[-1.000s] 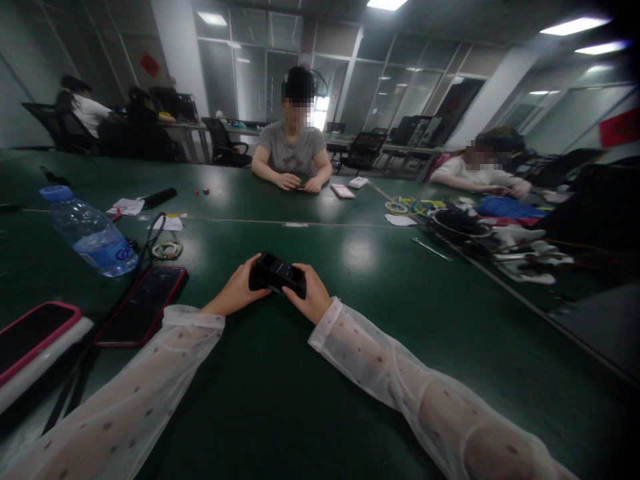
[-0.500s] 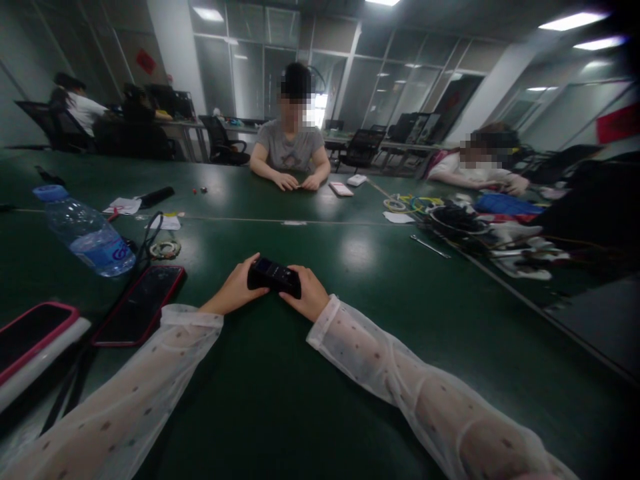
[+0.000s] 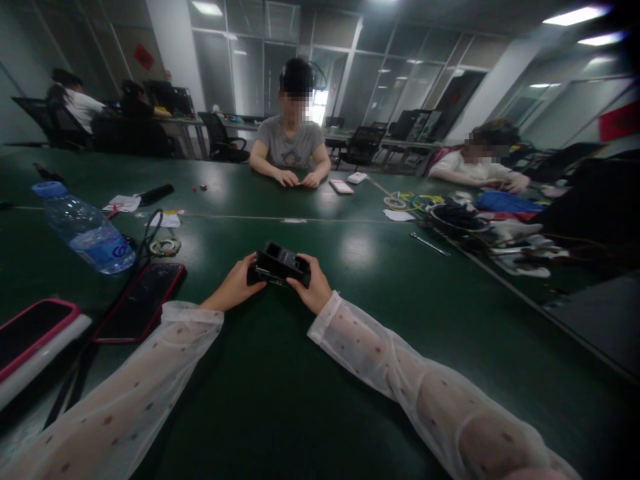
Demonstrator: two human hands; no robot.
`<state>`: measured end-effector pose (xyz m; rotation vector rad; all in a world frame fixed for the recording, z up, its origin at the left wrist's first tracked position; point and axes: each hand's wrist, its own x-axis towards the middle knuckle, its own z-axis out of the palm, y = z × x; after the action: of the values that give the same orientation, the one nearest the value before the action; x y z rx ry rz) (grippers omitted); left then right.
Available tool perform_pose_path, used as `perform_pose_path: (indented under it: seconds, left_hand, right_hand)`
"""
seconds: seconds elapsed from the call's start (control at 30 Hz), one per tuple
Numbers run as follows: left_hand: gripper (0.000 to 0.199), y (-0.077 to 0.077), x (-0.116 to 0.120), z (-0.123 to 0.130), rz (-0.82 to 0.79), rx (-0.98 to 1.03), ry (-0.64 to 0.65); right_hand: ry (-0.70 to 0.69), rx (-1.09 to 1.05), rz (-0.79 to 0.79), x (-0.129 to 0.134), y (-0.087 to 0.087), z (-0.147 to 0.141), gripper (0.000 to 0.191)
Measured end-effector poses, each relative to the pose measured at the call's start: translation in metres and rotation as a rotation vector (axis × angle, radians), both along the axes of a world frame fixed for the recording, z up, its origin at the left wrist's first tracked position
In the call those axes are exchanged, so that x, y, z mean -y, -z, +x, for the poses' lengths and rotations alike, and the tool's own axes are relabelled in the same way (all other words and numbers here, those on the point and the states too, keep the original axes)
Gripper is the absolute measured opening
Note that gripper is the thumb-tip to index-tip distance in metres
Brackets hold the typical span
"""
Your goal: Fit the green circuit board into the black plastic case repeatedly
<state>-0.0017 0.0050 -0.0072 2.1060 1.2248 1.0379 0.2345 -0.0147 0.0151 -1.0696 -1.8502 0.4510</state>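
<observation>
A small black boxy device [image 3: 281,261] is held between my two hands, above the green table [image 3: 280,373]. My left hand [image 3: 234,285] grips its left end, thumb along the near side. Around the right end, my right hand [image 3: 316,287] is closed with the thumb at the lower near corner. The device's upper part, with a dark window-like recess, stands tilted up from the lower part. Whether the two parts are still joined, I cannot tell. Both of my forearms wear sheer white dotted sleeves.
At left are a water bottle [image 3: 95,237], a red-edged phone [image 3: 143,303], a pink-edged phone [image 3: 35,333] and a beaded bracelet [image 3: 165,247]. A wrench [image 3: 430,245] and a cable pile [image 3: 465,223] lie right. One person [image 3: 290,143] sits opposite, another [image 3: 475,163] at far right.
The device's upper part has come up and tilted, so a gap shows above the lower part. My right hand has shifted slightly up and right with it.
</observation>
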Motion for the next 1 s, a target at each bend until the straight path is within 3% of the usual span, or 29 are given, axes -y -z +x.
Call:
perform_pose_path:
  seconds: [0.2, 0.4, 0.67, 1.0]
  left_hand:
    - [0.078, -0.001, 0.002, -0.001, -0.033, -0.053, -0.020]
    - [0.078, -0.003, 0.003, -0.002, -0.058, -0.051, -0.016]
    - [0.075, -0.003, 0.003, -0.001, -0.068, -0.049, -0.027]
    - [0.073, -0.004, 0.005, 0.001, -0.054, -0.049, -0.035]
  right_hand:
    - [0.226, -0.132, 0.106, -0.003, 0.001, 0.006, 0.053]
    - [0.378, -0.116, 0.052, -0.016, 0.017, 0.014, 0.051]
    - [0.346, -0.027, 0.018, -0.019, 0.024, 0.016, 0.052]
    - [0.264, 0.153, -0.104, -0.017, 0.018, 0.019, 0.057]
